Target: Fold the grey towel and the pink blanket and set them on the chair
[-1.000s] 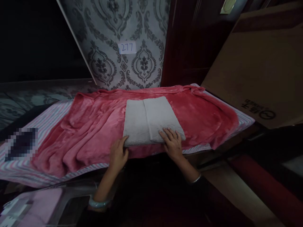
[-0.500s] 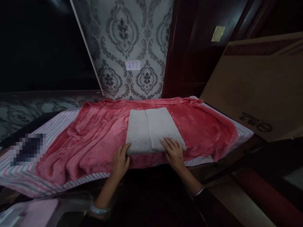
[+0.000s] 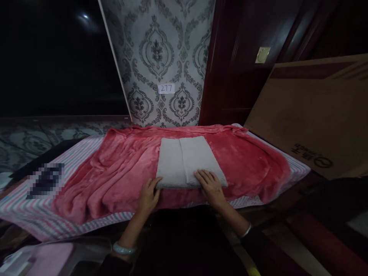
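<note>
A light grey, plush-looking folded cloth lies on a pink-red fleece blanket. Its two side panels meet in a seam running front to back, the right one lapping over the left. My left hand grips the cloth's near left corner between fingers and thumb. On top of the near right part, my right hand rests with fingers stretched out. The undersides of both hands are hidden.
The blanket covers a striped sheet on a table-like surface. A large cardboard box leans at the right. At the left are a dark screen and a pixelated patch. A pink item sits at lower left.
The whole view has shifted slightly, so the scene sits lower and a little to the right. Both hands stay at the near edge of the grey cloth, which looks unchanged.
</note>
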`<action>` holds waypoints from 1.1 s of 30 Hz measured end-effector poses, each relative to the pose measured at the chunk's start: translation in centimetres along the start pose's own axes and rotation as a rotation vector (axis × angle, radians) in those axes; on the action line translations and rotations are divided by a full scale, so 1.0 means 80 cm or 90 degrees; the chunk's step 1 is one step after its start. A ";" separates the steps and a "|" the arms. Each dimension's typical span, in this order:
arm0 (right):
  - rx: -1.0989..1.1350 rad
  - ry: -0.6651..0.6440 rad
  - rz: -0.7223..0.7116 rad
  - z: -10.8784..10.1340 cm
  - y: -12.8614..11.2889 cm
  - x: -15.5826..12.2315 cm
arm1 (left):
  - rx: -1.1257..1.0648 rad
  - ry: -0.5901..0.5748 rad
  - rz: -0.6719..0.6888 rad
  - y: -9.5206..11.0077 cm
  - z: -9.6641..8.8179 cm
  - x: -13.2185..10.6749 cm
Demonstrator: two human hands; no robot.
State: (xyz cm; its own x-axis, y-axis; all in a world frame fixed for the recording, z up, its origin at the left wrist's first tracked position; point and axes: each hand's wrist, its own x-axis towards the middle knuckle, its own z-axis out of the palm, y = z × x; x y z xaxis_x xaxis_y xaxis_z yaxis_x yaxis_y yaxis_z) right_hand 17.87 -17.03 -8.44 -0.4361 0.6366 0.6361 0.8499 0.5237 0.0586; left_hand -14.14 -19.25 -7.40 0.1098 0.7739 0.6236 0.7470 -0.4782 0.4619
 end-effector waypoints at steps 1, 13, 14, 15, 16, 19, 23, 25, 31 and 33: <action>0.002 -0.005 -0.014 0.000 0.001 0.002 | -0.003 0.001 -0.002 0.000 0.000 0.000; 0.069 0.015 -0.055 -0.021 0.022 0.034 | 0.098 -0.015 0.006 -0.015 -0.010 0.016; 0.073 0.016 -0.055 -0.025 0.023 0.037 | 0.097 -0.009 0.019 -0.016 -0.011 0.020; 0.076 0.016 -0.054 -0.028 0.025 0.040 | 0.094 0.001 0.035 -0.017 -0.011 0.023; 0.080 0.016 -0.055 -0.032 0.026 0.043 | 0.090 0.014 0.053 -0.018 -0.011 0.026; 0.090 0.020 -0.056 -0.044 0.029 0.049 | 0.080 0.051 0.108 -0.020 -0.011 0.030; 0.096 0.026 -0.065 -0.063 0.025 0.049 | 0.072 0.019 0.133 -0.024 -0.010 0.029; 0.101 0.016 -0.073 -0.074 0.022 0.047 | 0.079 -0.011 0.137 -0.027 -0.008 0.029; 0.121 -0.002 -0.070 -0.116 0.021 0.054 | 0.062 -0.029 0.107 -0.029 0.000 0.038; 0.128 -0.015 -0.068 -0.130 0.021 0.059 | 0.051 -0.039 0.091 -0.027 0.001 0.040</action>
State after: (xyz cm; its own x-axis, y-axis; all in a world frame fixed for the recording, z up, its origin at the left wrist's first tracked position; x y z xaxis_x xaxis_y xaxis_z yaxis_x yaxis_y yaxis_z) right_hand 20.29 -19.05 2.67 -0.5297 0.5832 0.6159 0.7231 0.6900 -0.0315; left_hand -15.34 -15.67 -6.46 0.2573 0.7254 0.6385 0.7704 -0.5528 0.3176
